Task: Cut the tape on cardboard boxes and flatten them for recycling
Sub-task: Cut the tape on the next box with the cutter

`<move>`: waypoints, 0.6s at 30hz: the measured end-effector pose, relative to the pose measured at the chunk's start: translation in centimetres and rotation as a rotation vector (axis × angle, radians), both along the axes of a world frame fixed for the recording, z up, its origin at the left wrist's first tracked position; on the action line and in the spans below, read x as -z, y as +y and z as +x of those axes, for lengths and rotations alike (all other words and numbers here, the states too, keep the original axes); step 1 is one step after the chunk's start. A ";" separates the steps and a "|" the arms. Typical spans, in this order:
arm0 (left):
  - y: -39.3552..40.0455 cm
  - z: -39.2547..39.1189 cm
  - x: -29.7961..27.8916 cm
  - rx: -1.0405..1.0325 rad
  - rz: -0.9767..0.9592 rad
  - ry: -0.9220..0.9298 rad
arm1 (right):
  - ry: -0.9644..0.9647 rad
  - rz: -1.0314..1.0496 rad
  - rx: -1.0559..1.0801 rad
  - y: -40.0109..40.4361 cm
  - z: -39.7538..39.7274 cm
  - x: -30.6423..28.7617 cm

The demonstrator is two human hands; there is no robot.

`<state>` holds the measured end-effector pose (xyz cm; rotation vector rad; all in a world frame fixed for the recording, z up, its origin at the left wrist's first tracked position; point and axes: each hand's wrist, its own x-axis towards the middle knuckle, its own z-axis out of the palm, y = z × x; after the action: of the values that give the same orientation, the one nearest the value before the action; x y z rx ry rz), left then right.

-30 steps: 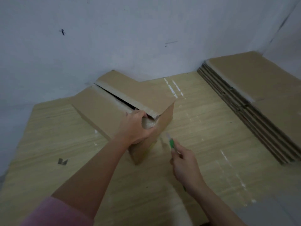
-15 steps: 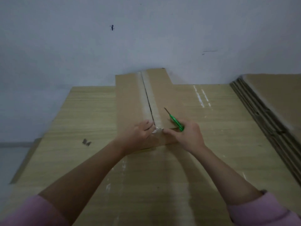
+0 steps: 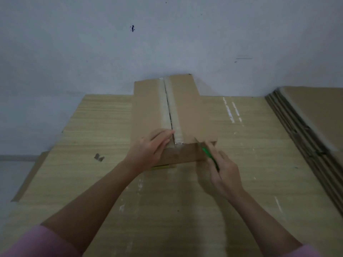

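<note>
Against the pale wall at the far edge of the light wood-grain worktop (image 3: 241,182) stands the long brown cardboard box (image 3: 187,108), its length running away from the person. Its top flaps meet along a centre seam covered by a strip of clear glossy tape (image 3: 175,115), and a dark slit shows along that seam for most of its length. The box's near end face looks towards the person, with tape folded over its upper edge.

The left hand (image 3: 150,147) rests on the near left corner of the box, fingers fairly straight, their tips touching the top beside the seam. The right hand (image 3: 222,173) has its grip curled round a slim green-handled cutter (image 3: 209,156), whose blade tip touches the near top edge of the box, right of the seam.

Along the right edge of the worktop lies a stack of flattened brown cardboard sheets (image 3: 315,123), well apart from the box. A small scrap of brown cardboard (image 3: 99,157) lies on the bare wood to the left. Whitish scuff marks (image 3: 232,112) streak the wood to the right of the box. Open surface lies between the box and the stack.
</note>
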<state>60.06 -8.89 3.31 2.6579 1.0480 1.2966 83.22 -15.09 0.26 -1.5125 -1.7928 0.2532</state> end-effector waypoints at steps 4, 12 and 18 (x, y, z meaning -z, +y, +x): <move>0.0 -0.3 0.3 0.024 -0.069 0.031 | -0.270 0.037 0.169 -2.3 4.2 4.1; -0.2 0.0 0.3 0.026 -0.116 0.030 | -0.479 -0.009 0.413 -2.6 5.2 5.0; -0.3 0.2 0.2 0.024 -0.123 0.012 | -0.296 0.540 -0.277 0.6 -2.6 0.7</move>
<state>60.23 -9.22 3.15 2.5833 1.0573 1.1734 80.66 -14.48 -0.48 -0.9539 -2.0857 -0.3205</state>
